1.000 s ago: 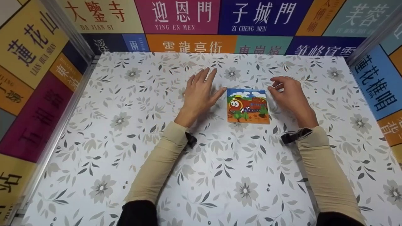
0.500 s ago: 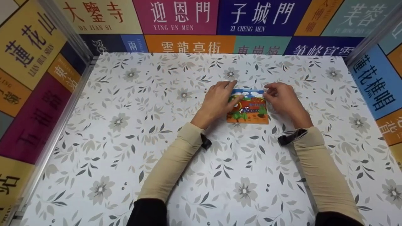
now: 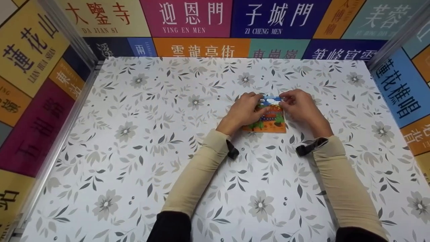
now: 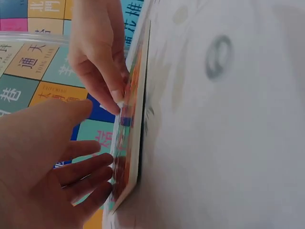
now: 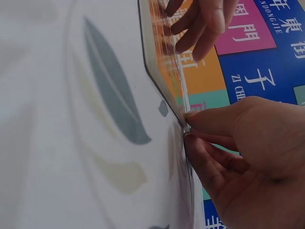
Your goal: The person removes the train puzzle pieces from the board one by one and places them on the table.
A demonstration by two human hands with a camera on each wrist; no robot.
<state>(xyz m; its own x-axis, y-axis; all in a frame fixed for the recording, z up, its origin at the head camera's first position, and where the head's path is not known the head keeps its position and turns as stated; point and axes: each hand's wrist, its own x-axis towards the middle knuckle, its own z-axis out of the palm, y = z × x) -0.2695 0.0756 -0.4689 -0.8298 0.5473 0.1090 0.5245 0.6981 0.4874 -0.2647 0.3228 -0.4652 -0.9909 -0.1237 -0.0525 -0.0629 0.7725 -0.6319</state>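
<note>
A small, thin square picture board [image 3: 267, 126] lies flat on the table, printed with a cartoon train, clouds and green trees. My left hand [image 3: 246, 109] covers its left part in the head view. Seen from the left wrist, that hand's fingers [image 4: 97, 169] are loosely spread, with the tips right at the board's face. At the far right corner, my right hand [image 3: 300, 105] pinches the board's edge between thumb and index finger, which the right wrist view shows close up. The train's face is hidden beneath the left hand.
A white tablecloth [image 3: 134, 168] with grey leaves and flowers covers the table. Colourful panels [image 3: 191, 18] with large characters stand along the back and both sides. Each sleeve cuff carries a dark wrist strap [image 3: 305, 150].
My left hand has moved right from beside the board to over its left part. The right hand has shifted slightly left, its fingertips now at the board's far right corner.
</note>
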